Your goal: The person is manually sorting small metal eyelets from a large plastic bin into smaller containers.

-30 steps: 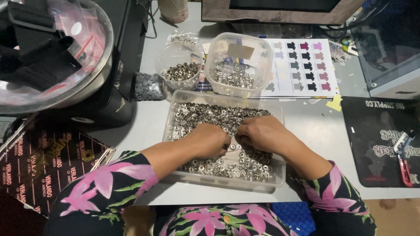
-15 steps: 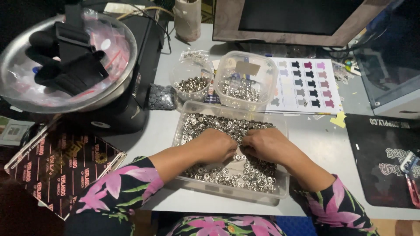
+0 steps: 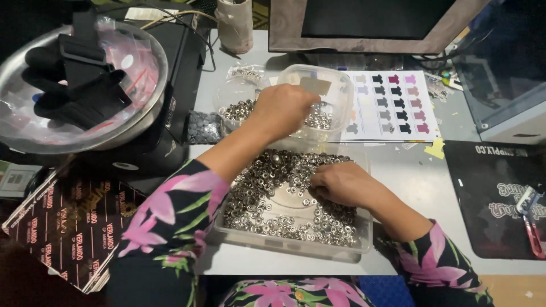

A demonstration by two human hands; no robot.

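Left hand [image 3: 282,108] is raised over the square clear tub [image 3: 318,102] at the back of the bench [image 3: 409,170], fingers bunched downward; whether they pinch anything cannot be told. Right hand [image 3: 341,183] rests in the long clear tray [image 3: 296,245] of small silver metal fasteners [image 3: 267,187], fingers curled together among them — a held piece cannot be made out.

A smaller round clear cup [image 3: 236,105], also holding fasteners, stands just left of the tub. Right of the tub lies a white sheet [image 3: 392,105] printed with rows of small garment shapes in black, grey and pinks. A yellow scrap [image 3: 435,149] lies near its lower corner. At far left — a dark package [image 3: 62,233] with repeated red lettering.
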